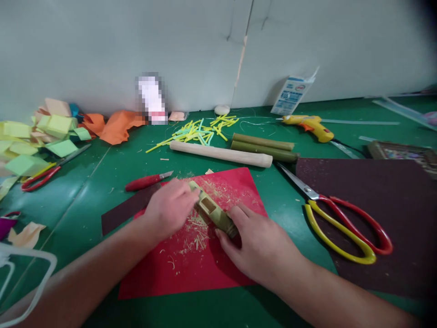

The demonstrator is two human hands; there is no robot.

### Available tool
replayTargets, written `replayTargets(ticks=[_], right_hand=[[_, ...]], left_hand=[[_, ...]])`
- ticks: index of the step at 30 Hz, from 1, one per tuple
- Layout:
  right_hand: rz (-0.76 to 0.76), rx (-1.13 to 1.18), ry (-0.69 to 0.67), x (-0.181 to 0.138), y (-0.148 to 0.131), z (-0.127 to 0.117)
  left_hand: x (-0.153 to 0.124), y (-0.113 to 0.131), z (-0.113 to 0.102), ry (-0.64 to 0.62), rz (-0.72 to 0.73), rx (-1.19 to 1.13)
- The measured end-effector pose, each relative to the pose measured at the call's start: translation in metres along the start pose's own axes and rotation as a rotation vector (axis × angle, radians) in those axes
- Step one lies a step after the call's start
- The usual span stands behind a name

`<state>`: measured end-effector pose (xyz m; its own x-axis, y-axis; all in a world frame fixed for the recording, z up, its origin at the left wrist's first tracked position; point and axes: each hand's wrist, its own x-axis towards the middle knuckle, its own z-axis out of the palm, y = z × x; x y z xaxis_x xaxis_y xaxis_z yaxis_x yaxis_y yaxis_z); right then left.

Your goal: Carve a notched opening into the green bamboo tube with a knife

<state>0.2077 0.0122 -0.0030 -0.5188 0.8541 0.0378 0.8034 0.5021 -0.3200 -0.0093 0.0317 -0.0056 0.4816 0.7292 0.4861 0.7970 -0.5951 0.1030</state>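
A short greenish bamboo piece (221, 219) with a rectangular opening cut in its top lies slantwise over a red sheet (232, 273). My right hand (252, 232) grips its near right end, thumb on one side and fingers on the other. At the far left end is my left hand (172, 205), fingers curled closed against the bamboo. A small dark bit shows at those fingertips, too blurred to name. Pale shavings (196, 234) are scattered around the bamboo. Just beyond my left hand lies a red-handled knife (146, 182), above a dark brown strip (126, 210).
Large red-and-yellow-handled scissors (314, 196) rest partly on a dark brown sheet (382, 205) at right. Behind lie a pale stick (221, 155), green bamboo lengths (262, 148), yellow strips (191, 134) and a yellow glue gun (310, 125). Folded papers (30, 141) pile at left.
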Motion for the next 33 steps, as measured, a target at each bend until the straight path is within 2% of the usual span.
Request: replayTargets(ticks=[9, 13, 17, 20, 27, 30, 33], right_hand=[[-0.031, -0.060, 0.067, 0.000, 0.002, 0.001], [-0.050, -0.106, 0.097, 0.000, 0.002, -0.001], [-0.072, -0.145, 0.134, 0.001, 0.003, -0.001], [-0.063, -0.144, 0.103, 0.003, 0.005, 0.001], [-0.056, -0.130, 0.078, 0.005, 0.003, 0.002], [-0.050, -0.135, 0.093, 0.004, 0.001, 0.000], [-0.048, -0.147, 0.118, 0.003, 0.001, -0.002]], left_hand=[[-0.002, -0.003, 0.002, -0.023, -0.023, -0.076], [-0.001, -0.001, 0.002, -0.002, -0.091, -0.102], [0.000, -0.005, 0.003, -0.004, -0.072, -0.126], [0.000, -0.008, 0.003, 0.000, -0.093, -0.083], [0.003, 0.005, 0.005, -0.026, -0.073, -0.142], [0.002, -0.004, 0.003, 0.016, -0.068, -0.095], [0.000, -0.014, 0.001, 0.037, -0.127, -0.029]])
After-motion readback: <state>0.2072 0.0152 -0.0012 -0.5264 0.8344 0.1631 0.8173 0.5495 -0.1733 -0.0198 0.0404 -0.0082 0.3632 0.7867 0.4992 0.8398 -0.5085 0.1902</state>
